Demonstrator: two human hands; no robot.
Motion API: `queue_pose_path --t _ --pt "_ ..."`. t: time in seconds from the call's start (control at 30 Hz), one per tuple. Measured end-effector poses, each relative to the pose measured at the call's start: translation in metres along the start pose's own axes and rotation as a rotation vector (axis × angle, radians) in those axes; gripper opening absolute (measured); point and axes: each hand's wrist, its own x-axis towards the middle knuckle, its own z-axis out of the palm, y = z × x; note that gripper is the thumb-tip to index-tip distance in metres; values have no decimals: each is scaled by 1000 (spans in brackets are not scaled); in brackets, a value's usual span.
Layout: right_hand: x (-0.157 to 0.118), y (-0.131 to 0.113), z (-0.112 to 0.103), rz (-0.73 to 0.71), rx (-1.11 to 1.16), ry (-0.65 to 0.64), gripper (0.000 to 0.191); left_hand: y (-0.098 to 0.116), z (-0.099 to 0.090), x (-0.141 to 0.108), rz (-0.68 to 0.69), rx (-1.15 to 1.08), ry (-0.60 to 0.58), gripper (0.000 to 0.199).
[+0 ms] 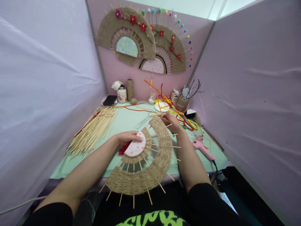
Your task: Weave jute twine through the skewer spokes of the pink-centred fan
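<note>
Black shirt (113, 213) fabric with lime lettering sits closest to us, just under the near edge of the worktop (127, 121). Over that edge we hold a half-round woven fan (162, 157), its curved rim turned partly toward us, probably so that the weave lies in full view. Our left hand (128, 138) is closed on the spotted half-disc (135, 147) at its centre, thumb on top and fingers out of sight beneath, which likely steadies the whole piece. Our right hand (172, 122) is at the fan's upper end, fingers bent; whether they pinch it or merely touch, we cannot tell.

Rough brown twine, by its look, runs in tight rows across thin wooden spokes (150, 197), which show bare between the wide outer band and a narrower inner one. The half-disc looks smooth, white with reddish spots. Along the left edge lies a loose sheaf of slim, straight sticks (91, 133), perhaps for easy reach. Fuzzy, bendable stems (175, 110) tangle toward the far right corner, and a pink plastic glue gun (204, 150) lies near the right edge, apart from the fan, perhaps to spare the weave.
</note>
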Motion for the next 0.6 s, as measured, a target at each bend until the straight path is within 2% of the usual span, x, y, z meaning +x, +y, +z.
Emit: queue_pose_path --t 0.2,0.43,0.6 --pt "0 1 -2 14 34 -19 57 1 1 -1 -5 10 30 33" --pt "5 6 -6 49 -56 142 56 9 10 -2 36 -6 192 30" --pt "3 7 -10 21 -146 198 52 9 11 0 60 29 268 24"
